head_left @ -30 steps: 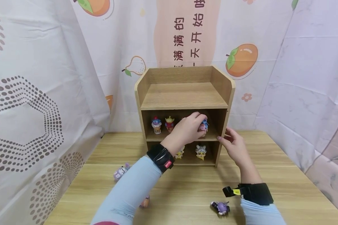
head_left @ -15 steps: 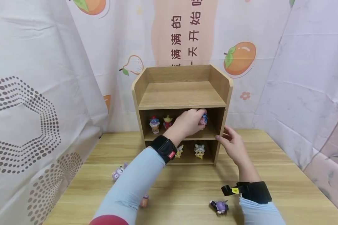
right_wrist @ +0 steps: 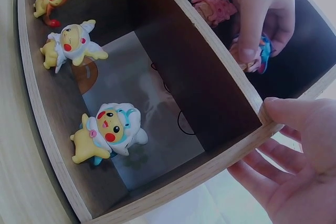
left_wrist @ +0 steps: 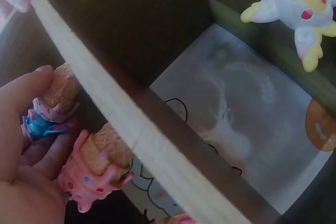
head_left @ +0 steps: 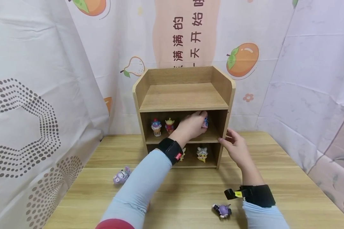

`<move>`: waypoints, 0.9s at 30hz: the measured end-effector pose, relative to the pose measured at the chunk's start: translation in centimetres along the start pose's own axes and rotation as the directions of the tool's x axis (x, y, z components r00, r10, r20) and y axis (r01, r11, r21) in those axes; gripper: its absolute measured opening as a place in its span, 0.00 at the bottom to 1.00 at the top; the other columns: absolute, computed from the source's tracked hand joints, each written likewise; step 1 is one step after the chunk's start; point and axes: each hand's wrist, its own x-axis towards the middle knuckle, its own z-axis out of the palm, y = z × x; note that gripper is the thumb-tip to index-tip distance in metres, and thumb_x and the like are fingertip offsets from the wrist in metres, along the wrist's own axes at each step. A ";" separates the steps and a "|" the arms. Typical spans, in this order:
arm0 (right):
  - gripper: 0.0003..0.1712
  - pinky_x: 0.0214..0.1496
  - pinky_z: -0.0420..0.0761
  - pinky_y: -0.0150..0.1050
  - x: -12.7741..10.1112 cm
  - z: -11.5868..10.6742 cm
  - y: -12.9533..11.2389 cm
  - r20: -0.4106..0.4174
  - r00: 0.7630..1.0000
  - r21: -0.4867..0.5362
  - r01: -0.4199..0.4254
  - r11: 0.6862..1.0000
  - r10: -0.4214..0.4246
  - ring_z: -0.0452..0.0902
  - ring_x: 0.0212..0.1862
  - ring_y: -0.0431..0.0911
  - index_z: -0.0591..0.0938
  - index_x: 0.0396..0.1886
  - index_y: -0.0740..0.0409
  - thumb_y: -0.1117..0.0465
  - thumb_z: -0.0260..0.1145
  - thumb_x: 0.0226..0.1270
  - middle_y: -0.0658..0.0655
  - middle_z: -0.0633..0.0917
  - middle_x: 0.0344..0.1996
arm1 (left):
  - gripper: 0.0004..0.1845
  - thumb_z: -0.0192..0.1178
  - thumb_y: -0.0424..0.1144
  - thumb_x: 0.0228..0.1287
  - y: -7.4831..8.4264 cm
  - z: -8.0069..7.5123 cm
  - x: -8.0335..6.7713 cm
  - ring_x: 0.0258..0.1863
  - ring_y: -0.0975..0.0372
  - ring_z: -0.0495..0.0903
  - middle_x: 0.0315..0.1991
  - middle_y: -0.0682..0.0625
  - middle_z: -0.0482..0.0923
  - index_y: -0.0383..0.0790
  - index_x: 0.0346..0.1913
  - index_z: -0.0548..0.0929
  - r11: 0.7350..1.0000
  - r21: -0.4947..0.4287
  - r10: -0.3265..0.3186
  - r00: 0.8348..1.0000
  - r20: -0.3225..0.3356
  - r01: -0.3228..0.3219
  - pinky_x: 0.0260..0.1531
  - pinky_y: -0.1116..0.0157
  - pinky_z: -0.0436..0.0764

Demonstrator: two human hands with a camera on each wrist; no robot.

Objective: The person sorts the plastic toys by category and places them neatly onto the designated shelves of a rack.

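Left hand (head_left: 192, 124) pinching the blue-and-pink figurine (left_wrist: 55, 107) inside the upper compartment of the wooden shelf (head_left: 186, 95), toward the right; right hand (head_left: 236, 148), apart from it, holding the near edge of the right side panel (right_wrist: 178, 180), thumb in front, fingers at the outer face. Hard to tell any contact between base and board. Probably best to keep the pinch gentle and the figurine roughly upright, cone down, with knuckles low under the top board. Mind the pink figurine (left_wrist: 86, 174) just beside the fingers: favour near-far moves over sideways ones, to avoid tipping it. Feel for a flat base before loosening anything. Steady the panel without dragging the shelf across the table (head_left: 186, 197).
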 end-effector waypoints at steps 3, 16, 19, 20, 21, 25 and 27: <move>0.35 0.50 0.77 0.23 0.0 0.0 0.0 0.002 1.000 -0.001 0.000 1.000 0.000 0.71 0.66 0.63 0.68 0.76 0.59 0.57 0.67 0.75 0.66 0.75 0.65 | 0.28 0.71 0.50 0.64 -0.1 0.4 -0.1 0.47 0.60 0.82 0.52 0.50 0.76 0.44 0.62 0.75 1.000 0.013 -0.002 1.000 -0.021 0.002 0.43 0.64 0.82; 0.34 0.50 0.77 0.23 0.1 0.0 0.3 -0.005 1.000 -0.005 -0.005 1.000 0.005 0.71 0.66 0.64 0.68 0.76 0.61 0.58 0.66 0.75 0.67 0.75 0.64 | 0.31 0.70 0.56 0.63 0.5 0.7 0.0 0.44 0.61 0.83 0.54 0.54 0.77 0.46 0.63 0.76 0.989 0.149 0.008 0.998 -0.056 0.001 0.57 0.56 0.75; 0.34 0.50 0.77 0.23 0.1 0.0 0.3 -0.004 1.000 -0.009 -0.002 1.000 0.002 0.71 0.66 0.63 0.68 0.76 0.61 0.57 0.66 0.75 0.67 0.75 0.65 | 0.32 0.70 0.57 0.62 0.4 0.7 -0.1 0.45 0.62 0.82 0.53 0.55 0.77 0.48 0.65 0.76 0.988 0.153 -0.009 0.999 -0.049 0.017 0.59 0.55 0.73; 0.34 0.50 0.77 0.23 0.0 -0.1 0.2 -0.002 1.000 -0.009 -0.002 1.000 0.002 0.71 0.66 0.63 0.68 0.76 0.61 0.57 0.66 0.75 0.67 0.75 0.65 | 0.31 0.70 0.57 0.63 0.3 0.7 -0.1 0.45 0.62 0.82 0.53 0.56 0.77 0.48 0.65 0.76 0.988 0.152 -0.015 0.999 -0.047 0.022 0.59 0.54 0.72; 0.34 0.50 0.77 0.23 0.0 -0.1 0.2 -0.002 1.000 -0.009 -0.002 1.000 0.002 0.72 0.66 0.63 0.68 0.76 0.61 0.57 0.66 0.75 0.66 0.75 0.65 | 0.31 0.69 0.57 0.63 0.3 0.7 -0.1 0.45 0.62 0.82 0.52 0.56 0.77 0.48 0.65 0.76 0.988 0.150 -0.017 0.999 -0.047 0.024 0.60 0.54 0.72; 0.35 0.50 0.77 0.23 0.0 -0.1 0.0 -0.001 1.000 -0.006 -0.004 1.000 0.004 0.72 0.66 0.63 0.68 0.76 0.60 0.57 0.67 0.75 0.66 0.76 0.65 | 0.29 0.69 0.55 0.63 0.1 0.6 -0.4 0.45 0.62 0.81 0.51 0.56 0.77 0.48 0.63 0.77 0.990 0.139 -0.018 0.998 -0.057 0.026 0.60 0.53 0.71; 0.35 0.50 0.77 0.23 0.0 -0.1 0.1 -0.004 1.000 -0.003 -0.005 1.000 0.005 0.72 0.66 0.62 0.68 0.76 0.60 0.57 0.67 0.74 0.66 0.76 0.65 | 0.30 0.69 0.55 0.62 0.1 0.6 -0.5 0.46 0.62 0.81 0.52 0.56 0.77 0.48 0.63 0.77 0.990 0.138 -0.016 0.998 -0.062 0.025 0.60 0.53 0.71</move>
